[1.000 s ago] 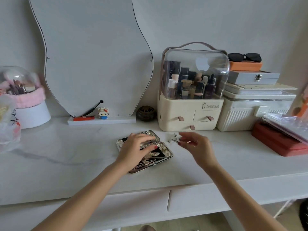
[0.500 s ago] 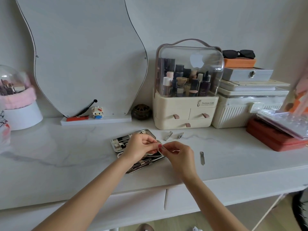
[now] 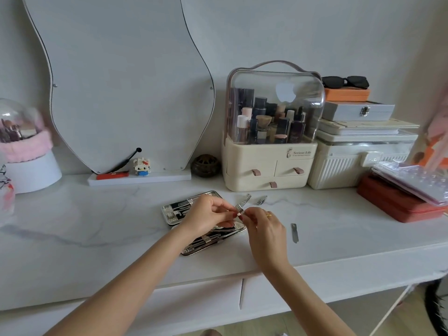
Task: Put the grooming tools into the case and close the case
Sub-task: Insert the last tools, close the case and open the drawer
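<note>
Both hands meet above the open case (image 3: 177,209), the left hand (image 3: 208,215) and right hand (image 3: 264,226) pinching one small nail clipper (image 3: 240,208) whose long axis points up-right, directly over the case's near half.

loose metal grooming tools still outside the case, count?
3: a silver nail clipper pinched between both hands, a small silver clipper behind on the marble tabletop, a flat metal file at right. Hands may hide more.

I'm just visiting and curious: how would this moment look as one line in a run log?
hands: left and right pinch nail clipper | case: open | on table: small clipper, nail file
</note>
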